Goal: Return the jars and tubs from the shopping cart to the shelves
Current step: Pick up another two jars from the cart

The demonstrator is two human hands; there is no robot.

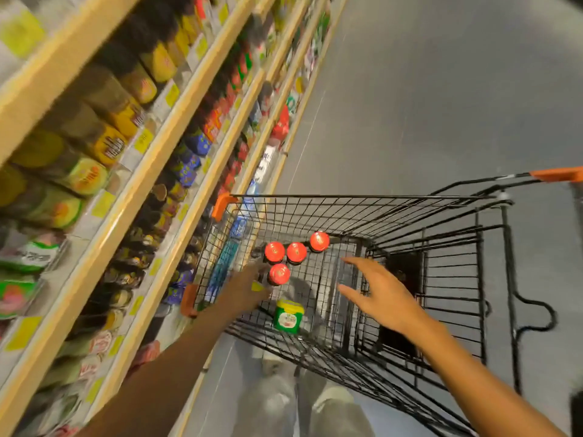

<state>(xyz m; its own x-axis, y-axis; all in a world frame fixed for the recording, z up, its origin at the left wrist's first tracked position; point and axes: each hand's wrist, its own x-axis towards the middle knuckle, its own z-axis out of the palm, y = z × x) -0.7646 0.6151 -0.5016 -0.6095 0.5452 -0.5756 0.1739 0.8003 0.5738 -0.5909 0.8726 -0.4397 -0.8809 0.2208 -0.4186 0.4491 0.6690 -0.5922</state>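
Several red-lidded jars (296, 252) stand in the black wire shopping cart (410, 197). The nearest jar (279, 274) has my left hand (247, 290) against its left side, and blur hides whether the fingers curl round it. A green tub with a yellow lid (288, 315) stands in the cart's near corner. My right hand (377, 294) hovers over the cart's middle with fingers spread, holding nothing.
Wooden shelves (151, 159) packed with jars, bottles and packets run along the left, with yellow price tags on their edges. The cart's orange handle (556, 174) is at the right. Grey floor lies beyond, and my legs (299, 405) show below the cart.
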